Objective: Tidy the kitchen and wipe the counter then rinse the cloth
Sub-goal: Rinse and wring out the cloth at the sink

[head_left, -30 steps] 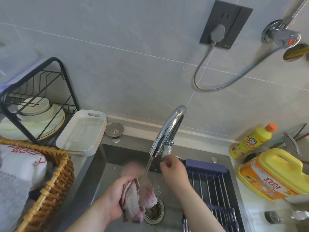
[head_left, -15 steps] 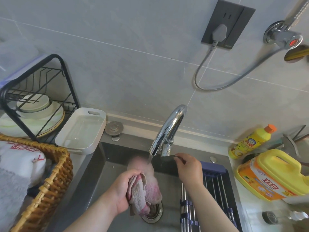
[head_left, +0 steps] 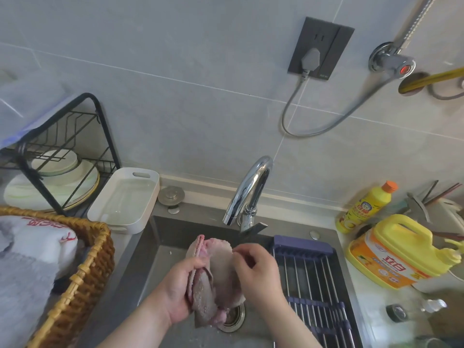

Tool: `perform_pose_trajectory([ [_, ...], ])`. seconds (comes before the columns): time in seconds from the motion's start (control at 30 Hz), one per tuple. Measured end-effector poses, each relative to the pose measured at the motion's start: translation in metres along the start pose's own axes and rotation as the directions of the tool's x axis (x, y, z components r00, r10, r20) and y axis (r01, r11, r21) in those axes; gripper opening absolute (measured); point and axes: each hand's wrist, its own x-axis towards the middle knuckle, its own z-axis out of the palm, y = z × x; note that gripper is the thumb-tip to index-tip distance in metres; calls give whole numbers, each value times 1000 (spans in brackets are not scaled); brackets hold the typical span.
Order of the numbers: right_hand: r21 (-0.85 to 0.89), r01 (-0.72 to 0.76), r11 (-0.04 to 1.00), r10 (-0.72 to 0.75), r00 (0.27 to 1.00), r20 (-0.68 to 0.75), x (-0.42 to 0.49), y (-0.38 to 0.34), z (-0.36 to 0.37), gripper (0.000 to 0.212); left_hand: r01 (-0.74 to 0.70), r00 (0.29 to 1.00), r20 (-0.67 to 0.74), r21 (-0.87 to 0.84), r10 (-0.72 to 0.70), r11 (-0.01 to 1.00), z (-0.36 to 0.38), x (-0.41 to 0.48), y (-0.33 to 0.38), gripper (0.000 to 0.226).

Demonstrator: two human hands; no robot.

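A wet pink-grey cloth (head_left: 213,277) hangs bunched over the grey sink (head_left: 140,259), above the drain (head_left: 233,320). My left hand (head_left: 180,290) grips its left side. On the cloth's right side, my right hand (head_left: 258,272) has its fingers curled and its fingertips touching the upper edge. Behind them stands the chrome tap (head_left: 248,192), its spout above the cloth and its lever (head_left: 253,228) pointing right. No water stream shows from the spout.
A purple draining rack (head_left: 313,285) spans the sink's right half. A white tray (head_left: 125,199) and a black dish rack (head_left: 57,156) with plates stand at left, a wicker basket (head_left: 82,277) in front. Yellow detergent bottles (head_left: 399,249) sit on the right counter.
My right hand left the tap lever and came down to the cloth. The water stream seen earlier is gone. My left hand still holds the cloth.
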Motion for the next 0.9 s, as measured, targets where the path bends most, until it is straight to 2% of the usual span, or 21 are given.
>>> perform_pose_trajectory([
  [0.07,-4,93,996,-92,994,62,-25,-9,8,20,-35,997,58,-127,42,991,1,-8,2,34],
  [0.1,-3,97,995,-97,992,84,-34,-13,11,10,-50,995,72,-180,63,982,1,-12,3,37],
  [0.13,-17,91,996,-88,990,113,-41,-18,11,11,-57,993,88,-214,77,975,1,-17,4,40],
  [0.2,-75,82,994,-69,984,165,-53,-27,13,33,-43,989,130,-196,70,980,2,-27,4,44],
  [0.3,-84,-23,996,35,988,154,-65,-42,15,30,-38,985,165,-104,55,994,4,-42,1,62],
  [0.33,-21,-66,998,68,989,130,-69,-45,16,30,-52,982,177,-72,64,996,4,-47,1,61],
  [0.4,236,-194,952,171,979,115,-78,-50,15,26,-52,975,215,-16,54,999,3,-55,3,58],
  [0.47,511,-297,807,263,955,138,-87,-53,13,33,-70,961,272,43,56,997,6,-68,10,56],
  [0.5,594,-306,743,287,949,131,-89,-52,11,33,-111,961,264,109,79,988,6,-73,13,54],
  [0.57,648,-291,704,313,946,84,-93,-54,3,25,-225,973,125,334,193,916,6,-85,20,54],
  [0.63,646,-301,702,359,932,45,-94,-54,-10,23,-252,942,-25,606,335,754,-1,-89,24,33],
  [0.67,652,-302,696,372,928,32,-93,-53,-18,22,-250,920,-72,650,385,718,-6,-90,27,23],
  [0.7,653,-304,694,381,924,25,-91,-52,-27,21,-264,904,-98,639,417,722,-11,-89,30,18],
  [0.77,580,-315,751,387,922,-1,-89,-46,-43,21,-308,920,-55,511,388,803,-13,-96,38,16],
  [0.83,345,-348,872,383,923,-36,-86,-36,-52,18,-314,949,83,367,306,875,-8,-107,47,20],
  [0.9,108,-378,919,384,923,-32,-85,-30,-53,10,-299,951,177,318,254,900,2,-115,53,23],
])
